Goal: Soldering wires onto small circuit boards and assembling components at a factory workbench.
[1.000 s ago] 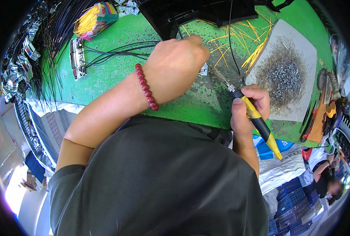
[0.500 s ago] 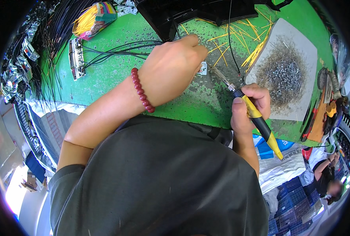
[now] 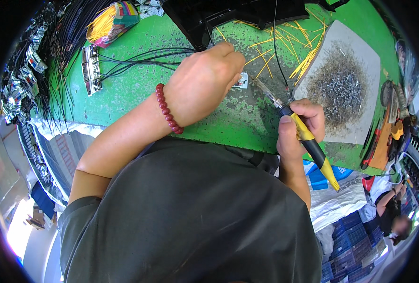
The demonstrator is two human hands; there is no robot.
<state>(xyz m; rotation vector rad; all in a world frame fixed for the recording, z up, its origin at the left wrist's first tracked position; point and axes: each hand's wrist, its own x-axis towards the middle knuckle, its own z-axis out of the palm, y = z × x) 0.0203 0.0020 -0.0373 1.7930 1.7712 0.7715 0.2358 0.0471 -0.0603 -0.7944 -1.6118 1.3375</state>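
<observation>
My right hand grips a yellow and black soldering iron in a pen-like hold. Its metal tip points up and left, close beside a small white circuit board. My left hand, a dark red bead bracelet at its wrist, is closed with the fingers curled under; what they hold is hidden. The board sticks out past these fingers. Several black wires run from a metal connector block on the left to beneath my left hand.
A grey sheet with a heap of small metal pins lies right on the green table. Yellow sticks are scattered beyond the iron. A black fixture stands at the back. Far right, another person sits.
My left hand has shifted slightly left, and more of the white board shows beside it. The soldering iron and my right hand have barely moved.
</observation>
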